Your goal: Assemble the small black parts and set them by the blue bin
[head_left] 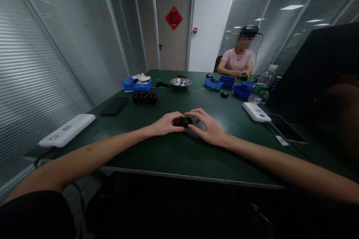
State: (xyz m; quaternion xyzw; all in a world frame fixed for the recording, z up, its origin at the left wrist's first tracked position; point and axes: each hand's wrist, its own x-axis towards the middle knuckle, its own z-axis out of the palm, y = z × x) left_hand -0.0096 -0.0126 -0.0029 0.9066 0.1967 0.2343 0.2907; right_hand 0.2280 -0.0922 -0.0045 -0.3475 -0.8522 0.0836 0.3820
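A small black object (183,121), rounded at its right end, lies low over the green table (174,149) between both hands. My left hand (167,123) has its fingers and thumb wrapped round the left part of it. At its right end, the thumb and fingers of my right hand (206,127) curve around the rounded part, with the thumb touching or very near it. Several black round parts (144,97) stand together farther back on the left, beside a black phone (114,106).
Blue basket (136,86), metal bowl (181,83) and small blue baskets (214,83) stand at the back. White power banks (67,130) lie left and right. A bottle (262,85) and tablet (286,128) are right. Another person (238,59) sits across the table; a dark shape fills the far right.
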